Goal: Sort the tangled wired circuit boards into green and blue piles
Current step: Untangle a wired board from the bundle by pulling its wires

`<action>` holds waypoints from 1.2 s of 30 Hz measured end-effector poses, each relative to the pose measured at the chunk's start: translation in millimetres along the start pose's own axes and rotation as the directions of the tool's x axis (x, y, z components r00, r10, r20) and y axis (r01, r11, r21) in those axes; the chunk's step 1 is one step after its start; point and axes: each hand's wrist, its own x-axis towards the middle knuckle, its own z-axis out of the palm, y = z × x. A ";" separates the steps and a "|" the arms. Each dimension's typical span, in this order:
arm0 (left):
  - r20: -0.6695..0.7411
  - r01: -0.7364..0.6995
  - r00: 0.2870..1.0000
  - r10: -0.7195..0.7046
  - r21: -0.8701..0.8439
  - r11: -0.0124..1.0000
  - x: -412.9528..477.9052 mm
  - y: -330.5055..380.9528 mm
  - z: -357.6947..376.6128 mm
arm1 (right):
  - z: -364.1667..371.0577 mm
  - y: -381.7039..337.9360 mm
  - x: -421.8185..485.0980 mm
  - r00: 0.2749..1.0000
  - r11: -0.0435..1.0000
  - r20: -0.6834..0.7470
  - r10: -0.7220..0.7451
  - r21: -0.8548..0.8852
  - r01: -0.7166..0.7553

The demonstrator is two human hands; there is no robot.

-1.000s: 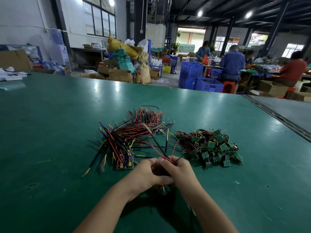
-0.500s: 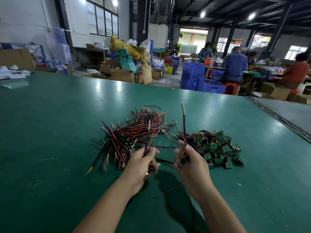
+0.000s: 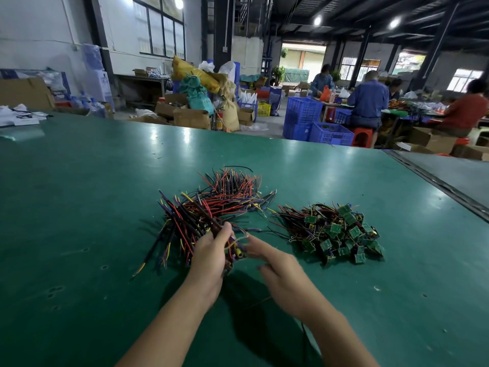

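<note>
At the 6 o'clock edge of the wire heap [image 3: 217, 205], the left hand [image 3: 209, 260] has its grip clamped on one wired board [image 3: 235, 253], probably so that the right hand [image 3: 280, 266], grip apart, can free its wires, and the green pile [image 3: 341, 234] lies at 3 o'clock.

L forearm [image 3: 169, 327] bare all the way to the frame edge at approx 7 o'clock; R forearm [image 3: 333, 332] likewise, at 5 o'clock. L hand [image 3: 211, 256] and R hand [image 3: 280, 268] bare too, R hand's outline smeared by blur.
</note>
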 end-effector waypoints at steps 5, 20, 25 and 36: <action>-0.017 -0.004 1.000 0.003 -0.071 0.997 1.8 8.4 -4.2 | -29.6 22.2 -1.7 0.982 0.858 0.104 0.156 -0.507 -0.082; 0.029 -0.088 0.995 0.095 -0.186 0.979 1.4 14.3 -13.2 | -33.4 25.1 0.1 0.987 0.881 -0.038 0.159 -0.445 -0.159; 0.148 -0.121 0.974 0.173 -0.305 0.945 -0.5 18.3 -15.6 | -32.8 25.2 1.0 0.953 0.921 -0.209 0.219 -0.279 -0.273; 0.124 -0.189 0.969 0.215 -0.197 0.962 4.1 6.9 -14.2 | -27.5 21.7 5.9 0.706 0.926 -0.602 0.374 0.280 -0.252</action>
